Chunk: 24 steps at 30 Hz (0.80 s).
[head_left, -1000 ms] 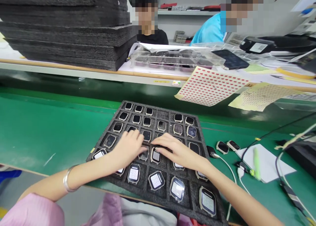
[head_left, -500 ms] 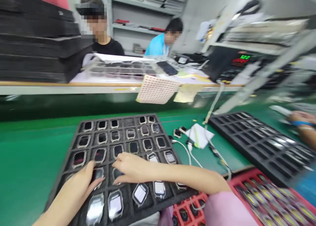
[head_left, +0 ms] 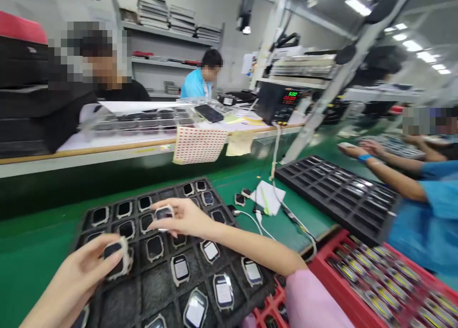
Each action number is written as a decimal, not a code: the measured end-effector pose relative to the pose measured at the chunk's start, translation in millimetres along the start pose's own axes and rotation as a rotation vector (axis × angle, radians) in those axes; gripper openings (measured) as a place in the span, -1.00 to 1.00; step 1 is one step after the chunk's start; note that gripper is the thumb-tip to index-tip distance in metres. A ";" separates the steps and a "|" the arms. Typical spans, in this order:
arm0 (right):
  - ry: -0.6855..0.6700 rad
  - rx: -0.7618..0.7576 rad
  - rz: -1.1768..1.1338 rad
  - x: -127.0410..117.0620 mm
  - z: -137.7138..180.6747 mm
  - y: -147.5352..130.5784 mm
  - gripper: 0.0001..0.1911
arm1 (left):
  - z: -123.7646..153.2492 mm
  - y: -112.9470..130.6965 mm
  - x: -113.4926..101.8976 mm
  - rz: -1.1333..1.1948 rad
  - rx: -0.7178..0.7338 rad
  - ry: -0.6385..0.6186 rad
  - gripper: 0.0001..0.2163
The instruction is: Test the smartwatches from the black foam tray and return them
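Green table top [head_left: 32, 242] is seen under everything. On it, close to the person, a black foam tray [head_left: 153, 292] is laid. Small watches [head_left: 181, 268] are kept in its little square holes. Some screens are lit white and some are dark. A second black tray [head_left: 339, 189] is set further off to the right, well apart from the first. A red crate [head_left: 329, 280] is seen at the near right, below that tray. A co-worker's blue sleeve [head_left: 425, 223] is seen just past it. The left hand [head_left: 75, 285] is held over the near left corner of the foam tray, and its thumb and fingers are closed on a dark watch [head_left: 116, 259]. The right hand [head_left: 188, 218] is held above the middle of the tray, and a second watch [head_left: 163, 213] is pinched at its fingertips, lifted clear of the holes. The two hands are kept apart, with one watch in each.
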State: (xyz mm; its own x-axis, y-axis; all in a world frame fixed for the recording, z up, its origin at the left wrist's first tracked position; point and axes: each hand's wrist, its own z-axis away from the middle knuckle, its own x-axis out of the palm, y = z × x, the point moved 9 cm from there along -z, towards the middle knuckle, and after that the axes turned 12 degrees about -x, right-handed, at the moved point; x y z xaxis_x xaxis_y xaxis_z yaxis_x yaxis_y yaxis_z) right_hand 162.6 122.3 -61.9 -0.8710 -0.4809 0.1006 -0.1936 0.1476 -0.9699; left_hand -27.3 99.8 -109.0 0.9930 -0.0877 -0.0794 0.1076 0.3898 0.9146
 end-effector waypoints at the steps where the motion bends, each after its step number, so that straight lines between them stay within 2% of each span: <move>1: -0.019 0.010 -0.100 2.3 -3.3 -1.7 -0.46 | -1.3 13.9 6.6 0.089 -0.005 -0.047 -0.58; 4: -0.057 0.001 -0.332 7.1 -11.2 -7.0 -0.44 | -7.0 48.7 29.2 0.324 0.042 -0.245 -0.68; 6: -0.061 -0.024 -0.336 5.0 -14.7 -8.8 -0.47 | -11.2 59.6 35.2 0.412 0.089 -0.296 -0.67; 11: -0.085 -0.028 -0.256 3.3 -18.4 -9.4 -0.52 | -10.9 53.5 43.6 0.441 0.103 -0.329 -0.58; 14: -0.105 -0.022 -0.307 7.6 -18.8 -11.8 -0.53 | -6.0 53.4 45.7 0.425 0.109 -0.315 -0.52; 19: -0.098 -0.007 -0.362 9.2 -17.5 -11.9 -0.54 | -0.3 68.4 47.0 0.100 0.181 -0.202 -0.51; 24: -0.093 0.004 -0.370 8.9 -15.1 -10.4 -0.53 | 1.0 70.2 44.4 -0.042 0.250 -0.115 -0.55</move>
State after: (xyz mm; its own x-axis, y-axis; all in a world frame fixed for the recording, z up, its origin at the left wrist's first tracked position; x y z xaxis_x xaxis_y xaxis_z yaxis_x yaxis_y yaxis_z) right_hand 150.1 129.5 -47.7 -0.6982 -0.5772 0.4235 -0.4852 -0.0536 -0.8728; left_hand 24.3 122.3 -47.9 0.9742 -0.2085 -0.0867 0.1188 0.1468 0.9820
